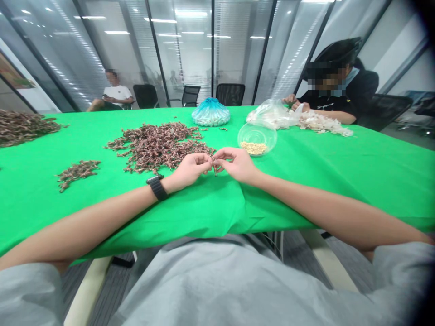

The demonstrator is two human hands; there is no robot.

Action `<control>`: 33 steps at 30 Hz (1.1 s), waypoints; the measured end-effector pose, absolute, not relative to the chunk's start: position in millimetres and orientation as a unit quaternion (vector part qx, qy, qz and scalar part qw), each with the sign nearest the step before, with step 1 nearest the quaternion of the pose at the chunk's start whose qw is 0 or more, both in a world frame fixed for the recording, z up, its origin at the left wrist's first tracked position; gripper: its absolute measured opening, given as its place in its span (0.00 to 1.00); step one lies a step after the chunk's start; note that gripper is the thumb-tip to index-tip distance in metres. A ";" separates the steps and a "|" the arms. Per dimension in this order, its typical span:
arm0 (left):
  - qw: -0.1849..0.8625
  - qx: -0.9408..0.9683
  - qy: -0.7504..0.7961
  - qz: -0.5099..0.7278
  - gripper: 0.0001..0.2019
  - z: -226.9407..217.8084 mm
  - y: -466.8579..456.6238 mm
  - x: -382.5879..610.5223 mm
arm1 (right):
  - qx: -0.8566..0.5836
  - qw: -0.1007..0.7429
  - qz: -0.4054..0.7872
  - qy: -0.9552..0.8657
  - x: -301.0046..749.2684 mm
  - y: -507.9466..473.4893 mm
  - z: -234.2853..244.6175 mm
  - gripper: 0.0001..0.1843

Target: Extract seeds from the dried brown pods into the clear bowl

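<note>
My left hand [190, 170] and my right hand [236, 164] meet above the green tablecloth [299, 190], their fingertips pinching a small dark brown pod [215, 169]. Just left of my left hand lies a large loose pile of reddish-brown dried pods [159, 147]. A smaller pile [77, 174] sits further left, beyond my wrist and its black watch [157, 187]. Above my right hand stands a clear plastic bowl [257, 138] holding pale kernels [253, 147]. Neither hand touches the bowl.
A co-worker's hands [295, 102] work at a clear plastic bag [272, 115] beside white husks [322, 123]. A blue-tinted bag [210, 113] stands at the far edge, and another pod heap [23, 128] lies far left. A seated person [113, 93] and black chairs [231, 93] are behind.
</note>
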State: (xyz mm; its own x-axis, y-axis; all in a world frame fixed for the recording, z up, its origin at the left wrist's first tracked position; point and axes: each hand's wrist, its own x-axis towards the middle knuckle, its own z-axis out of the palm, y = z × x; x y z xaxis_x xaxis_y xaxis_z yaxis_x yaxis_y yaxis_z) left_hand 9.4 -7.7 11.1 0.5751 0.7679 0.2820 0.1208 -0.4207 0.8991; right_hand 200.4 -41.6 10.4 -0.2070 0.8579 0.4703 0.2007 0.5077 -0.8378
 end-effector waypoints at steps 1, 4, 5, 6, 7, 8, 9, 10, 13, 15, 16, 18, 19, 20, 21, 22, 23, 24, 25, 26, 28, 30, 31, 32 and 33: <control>0.454 0.762 0.292 0.357 0.10 11.2 -7.6 9.4 | -0.374 0.505 0.320 -0.709 200.4 -41.6 10.1 0.10; 0.456 0.761 0.292 0.359 0.10 11.0 -7.8 9.4 | -0.370 0.504 0.325 -0.709 200.3 -41.7 9.9 0.09; 0.454 0.761 0.291 0.361 0.10 10.8 -8.1 9.5 | -0.369 0.506 0.334 -0.705 200.1 -41.8 10.2 0.09; 0.452 0.762 0.290 0.363 0.10 10.6 -8.5 9.5 | -0.368 0.509 0.345 -0.698 199.8 -41.9 10.6 0.09; 0.448 0.763 0.289 0.366 0.09 10.3 -8.9 9.6 | -0.368 0.512 0.358 -0.689 199.5 -41.9 11.0 0.10; 0.443 0.765 0.288 0.368 0.09 10.0 -9.3 9.6 | -0.368 0.515 0.371 -0.679 199.2 -41.9 11.4 0.10; 0.437 0.768 0.287 0.371 0.09 9.8 -9.7 9.6 | -0.368 0.518 0.385 -0.669 198.9 -41.7 11.7 0.11; 0.429 0.771 0.286 0.374 0.09 9.5 -10.1 9.5 | -0.369 0.519 0.399 -0.659 198.6 -41.4 11.9 0.11; 0.408 0.783 0.276 0.379 0.10 9.5 -11.0 9.1 | -0.375 0.519 0.435 -0.633 198.2 -40.3 11.9 0.13; 0.397 0.790 0.271 0.380 0.11 10.0 -11.8 8.7 | -0.381 0.515 0.451 -0.621 198.4 -39.7 11.8 0.14; 0.391 0.794 0.270 0.379 0.11 10.5 -12.4 8.5 | -0.384 0.513 0.458 -0.617 198.6 -39.6 11.8 0.15; 0.378 0.801 0.272 0.376 0.11 11.6 -13.8 8.2 | -0.386 0.508 0.469 -0.611 199.0 -39.5 11.9 0.15; 0.370 0.804 0.273 0.376 0.11 12.1 -14.6 8.1 | -0.386 0.507 0.473 -0.609 199.2 -39.5 11.9 0.15; 0.362 0.808 0.274 0.377 0.11 12.5 -15.4 8.0 | -0.386 0.506 0.475 -0.607 199.4 -39.5 11.9 0.16; 0.354 0.811 0.274 0.377 0.11 12.9 -16.1 7.9 | -0.387 0.506 0.475 -0.607 199.4 -39.6 11.9 0.15; 0.346 0.814 0.275 0.377 0.11 13.2 -16.7 7.9 | -0.388 0.506 0.475 -0.607 199.4 -39.6 11.9 0.15; 0.340 0.816 0.276 0.378 0.11 13.4 -17.2 8.0 | -0.389 0.507 0.472 -0.608 199.3 -39.7 11.9 0.15; 0.335 0.818 0.276 0.378 0.11 13.5 -17.4 8.1 | -0.389 0.508 0.469 -0.609 199.1 -39.7 11.8 0.14; 0.331 0.820 0.276 0.377 0.11 13.5 -17.5 8.2 | -0.388 0.508 0.465 -0.612 198.9 -39.7 11.7 0.14; 0.330 0.820 0.276 0.377 0.11 13.3 -17.3 8.4 | -0.388 0.509 0.460 -0.615 198.7 -39.6 11.5 0.13; 0.332 0.820 0.276 0.377 0.11 12.7 -16.2 8.7 | -0.388 0.512 0.446 -0.623 198.3 -39.5 11.0 0.12; 0.342 0.816 0.277 0.376 0.12 11.6 -14.6 9.0 | -0.387 0.516 0.425 -0.635 198.1 -39.5 10.3 0.10; 0.347 0.813 0.278 0.376 0.12 11.1 -13.6 9.1 | -0.385 0.520 0.412 -0.642 198.0 -39.5 10.0 0.10; 0.353 0.811 0.279 0.375 0.12 10.5 -12.8 9.2 | -0.383 0.522 0.398 -0.649 198.0 -39.6 9.8 0.09; 0.357 0.809 0.279 0.375 0.12 10.0 -12.0 9.2 | -0.382 0.524 0.386 -0.656 197.9 -39.7 9.6 0.08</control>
State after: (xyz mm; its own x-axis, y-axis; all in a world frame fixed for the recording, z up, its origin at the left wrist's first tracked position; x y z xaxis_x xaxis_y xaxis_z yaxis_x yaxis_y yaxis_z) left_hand 9.2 -12.0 10.0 0.5632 0.7187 0.4077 0.1822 -0.5892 0.7872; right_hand 197.9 -39.7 9.6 -0.1598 0.9056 0.3928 0.0967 0.4104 -0.9068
